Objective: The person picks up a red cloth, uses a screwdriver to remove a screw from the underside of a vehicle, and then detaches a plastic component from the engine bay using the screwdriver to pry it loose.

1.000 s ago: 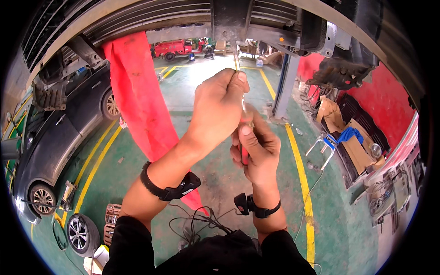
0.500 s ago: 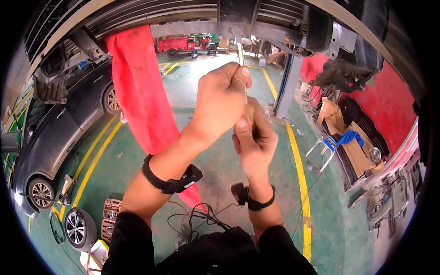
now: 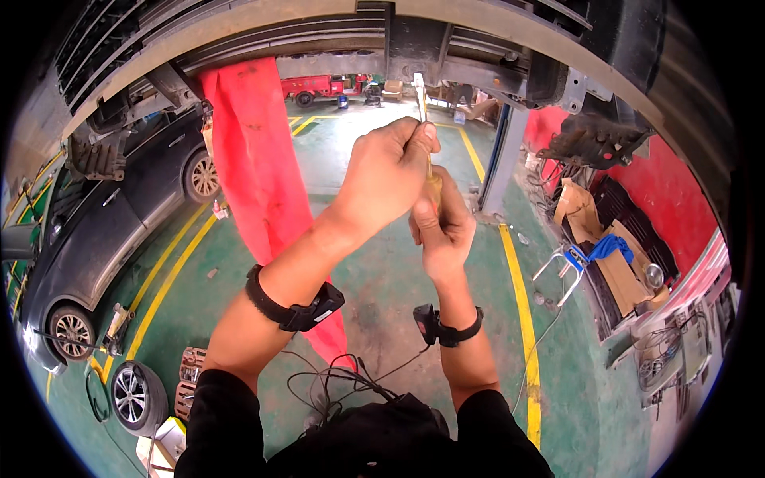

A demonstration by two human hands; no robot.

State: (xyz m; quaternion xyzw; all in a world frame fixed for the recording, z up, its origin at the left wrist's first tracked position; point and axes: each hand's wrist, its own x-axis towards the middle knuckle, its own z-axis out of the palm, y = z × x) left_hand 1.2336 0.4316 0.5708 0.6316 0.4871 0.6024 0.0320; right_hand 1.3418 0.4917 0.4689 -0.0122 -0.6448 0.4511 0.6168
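Both of my hands are raised in front of me, one above the other, on a screwdriver [image 3: 423, 102] that points upward. Near the top, my left hand [image 3: 389, 166] pinches its thin metal shaft between thumb and fingers. Just below, my right hand [image 3: 445, 233] wraps round the yellowish handle [image 3: 434, 188], most of which the fingers hide. The pale tip rises close to the front crossmember [image 3: 335, 65] of a raised vehicle; I cannot tell whether they touch. A strapped black device sits on each of my forearms.
A red cloth [image 3: 259, 159] hangs from the vehicle left of my arms. A dark car [image 3: 119, 207] and a loose wheel [image 3: 137, 396] stand at left. On the right are a grey lift post [image 3: 504, 155], a blue stool [image 3: 567, 259] and cardboard [image 3: 617, 279]. Cables [image 3: 358, 378] dangle near my body.
The vehicle's underside and background sit slightly lower in view. My hands keep their hold on the screwdriver, and more of its upper end shows. My right forearm has turned slightly.
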